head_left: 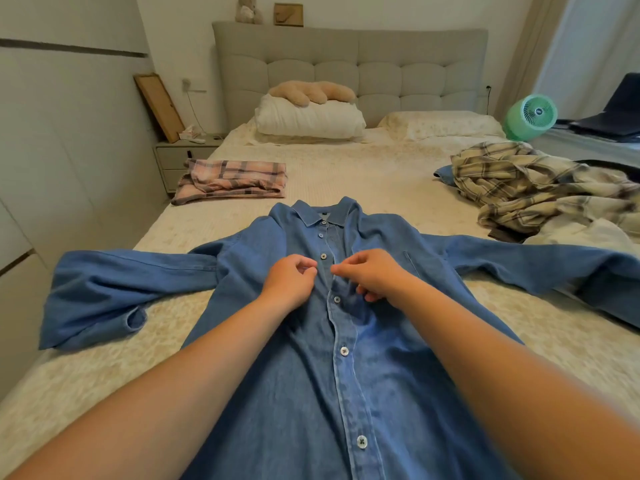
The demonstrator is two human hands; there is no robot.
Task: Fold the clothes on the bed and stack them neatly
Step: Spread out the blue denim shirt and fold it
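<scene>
A blue denim shirt [377, 368] lies face up on the bed [346, 174], collar away from me, both sleeves spread out to the sides. My left hand [289, 277] and my right hand [369, 271] rest on its chest, each pinching the button placket from its own side just below the third button. A pink plaid garment [232, 181] lies folded at the far left of the bed. A crumpled beige plaid shirt [533, 188] is heaped at the right with other clothes.
White pillows [308, 119] with a plush toy sit at the padded headboard. A nightstand [180, 157] stands left of the bed, wardrobe doors along the left wall. A green fan [531, 116] and a laptop are at the right.
</scene>
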